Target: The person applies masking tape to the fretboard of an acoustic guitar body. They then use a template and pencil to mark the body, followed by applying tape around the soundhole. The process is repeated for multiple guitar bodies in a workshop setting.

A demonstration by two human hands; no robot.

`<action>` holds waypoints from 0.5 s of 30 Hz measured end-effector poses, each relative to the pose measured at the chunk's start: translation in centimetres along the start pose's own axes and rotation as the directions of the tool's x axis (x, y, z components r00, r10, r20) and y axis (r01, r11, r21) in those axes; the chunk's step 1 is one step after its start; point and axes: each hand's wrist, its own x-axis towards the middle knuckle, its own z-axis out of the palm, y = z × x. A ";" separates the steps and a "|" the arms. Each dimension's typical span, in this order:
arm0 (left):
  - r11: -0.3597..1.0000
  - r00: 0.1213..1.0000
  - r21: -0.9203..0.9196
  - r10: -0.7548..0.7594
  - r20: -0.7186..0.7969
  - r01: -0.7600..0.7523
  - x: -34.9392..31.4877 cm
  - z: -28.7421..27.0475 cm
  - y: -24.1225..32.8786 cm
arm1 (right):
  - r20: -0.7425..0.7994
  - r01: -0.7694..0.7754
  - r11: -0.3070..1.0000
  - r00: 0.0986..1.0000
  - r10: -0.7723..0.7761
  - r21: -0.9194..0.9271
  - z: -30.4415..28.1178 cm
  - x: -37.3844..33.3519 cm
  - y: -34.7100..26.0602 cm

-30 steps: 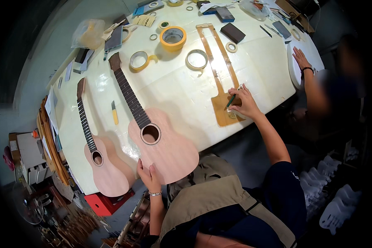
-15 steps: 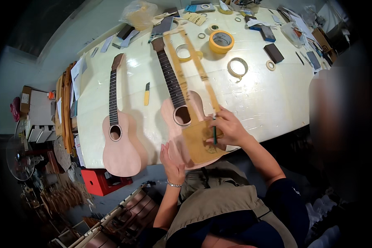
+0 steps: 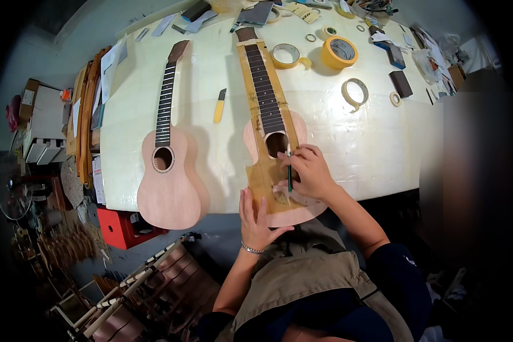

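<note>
1. Covered ukulele [image 3: 296, 219]: pale pink body, dark fretboard [image 3: 262, 80] crossed by thin light lines.
2. Amber template [image 3: 259, 174] on the covered ukulele: translucent, darker smudges.
3. Pencil [image 3: 290, 176] over the covered ukulele: dark green, apparently whitish at its upper end.
4. Utility knife [image 3: 218, 111], left of the covered ukulele: yellow handle, dark head.
5. Bare ukulele [image 3: 171, 199], farther left: pink, striped neck.

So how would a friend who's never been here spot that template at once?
On the white table, find the right ukulele, where the left hand and right hand are. The template lies on it: a flat sheet whose two long strips flank the dark fretboard. Its tan colour sets it apart from the pale pink beneath; the left ukulele wears none.
</note>
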 end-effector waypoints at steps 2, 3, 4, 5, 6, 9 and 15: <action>1.000 0.999 0.026 0.010 0.041 -0.011 0.0 -0.3 0.2 | -0.011 -0.016 1.000 1.000 0.016 0.025 -0.2 -0.8 -0.6; 0.999 0.998 0.037 0.013 0.068 -0.015 0.1 -0.4 0.2 | -0.013 -0.030 0.999 0.999 0.031 0.040 -0.1 -1.3 -0.9; 0.999 0.998 0.033 -0.006 0.068 0.004 0.4 -0.3 0.0 | -0.042 -0.034 0.998 0.998 0.036 0.053 0.0 -1.1 -0.4; 1.000 0.999 0.026 0.005 0.053 -0.006 0.4 -0.2 -0.1 | -0.094 -0.030 0.995 0.995 0.039 0.099 0.0 -1.4 -0.2; 0.999 0.999 0.032 -0.002 0.054 0.000 0.4 -0.2 -0.2 | -0.140 0.019 0.996 0.990 -0.006 0.092 -0.3 -1.6 -0.3; 0.998 1.000 0.058 0.020 0.021 -0.021 0.3 0.1 -0.6 | -0.192 0.004 0.987 0.981 0.028 0.162 -1.3 -3.1 -1.6; 0.997 0.999 0.051 0.051 -0.020 -0.050 0.4 0.4 -0.9 | -0.199 0.045 0.990 0.980 -0.018 0.131 0.4 -4.5 -1.9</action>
